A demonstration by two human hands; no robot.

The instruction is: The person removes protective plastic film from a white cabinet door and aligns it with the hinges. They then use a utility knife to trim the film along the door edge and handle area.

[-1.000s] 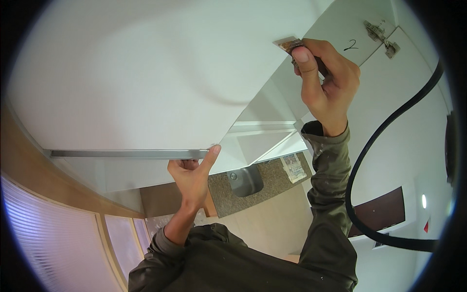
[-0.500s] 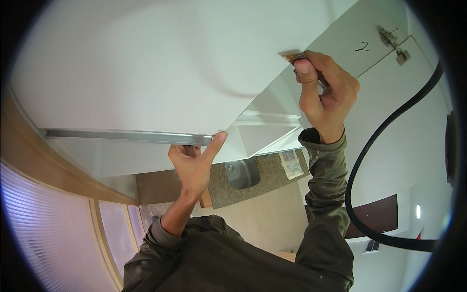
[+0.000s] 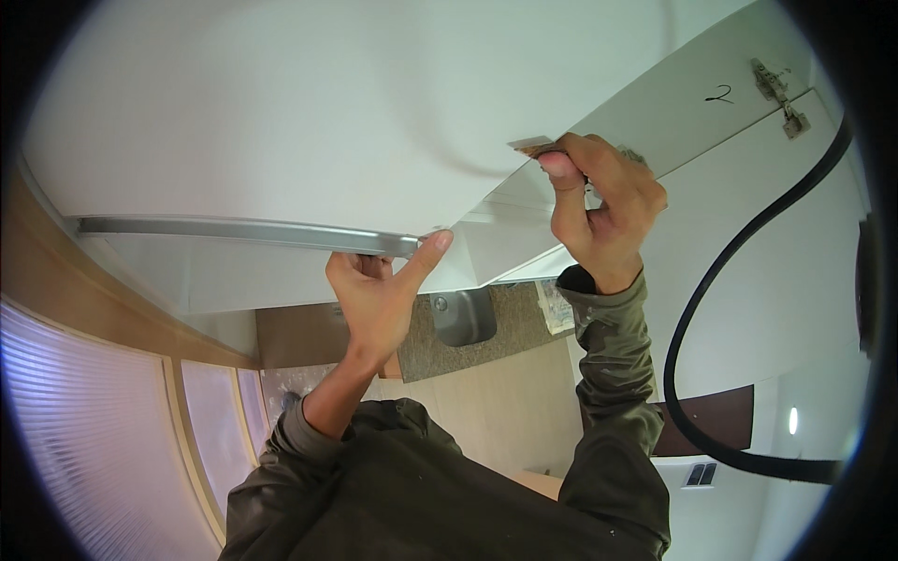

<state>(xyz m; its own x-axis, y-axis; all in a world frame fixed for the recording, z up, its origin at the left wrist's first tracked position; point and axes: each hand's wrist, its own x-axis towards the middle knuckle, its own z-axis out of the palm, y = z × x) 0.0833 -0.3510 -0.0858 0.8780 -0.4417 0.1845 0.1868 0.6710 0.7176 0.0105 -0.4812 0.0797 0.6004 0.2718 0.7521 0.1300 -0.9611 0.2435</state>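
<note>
A large white cabinet panel (image 3: 281, 122) fills the upper left, with a grey metal edge strip (image 3: 253, 232) along its lower side. My left hand (image 3: 374, 304) pinches the strip's right end near the panel's corner. Its thumb lies at the front, and the other fingers are partly hidden behind the strip. At the panel's slanting right edge, my right hand (image 3: 608, 210) is closed on a small shiny metal piece (image 3: 537, 147). Its thin, flat end pokes out past thumb and forefinger against the panel. The fingers cover the rest, so its exact kind is unclear.
An open metal hinge (image 3: 781, 98) joins white boards at the upper right. A black cable (image 3: 697, 318) curves down the right side. Below are a speckled counter (image 3: 510, 327) with a steel sink (image 3: 463, 318) and a wood-framed ribbed window (image 3: 94, 421).
My right hand has moved down and left along the panel's edge with the metal piece. My left hand keeps its grip. The whole view has shifted slightly, and the strip sits higher.
</note>
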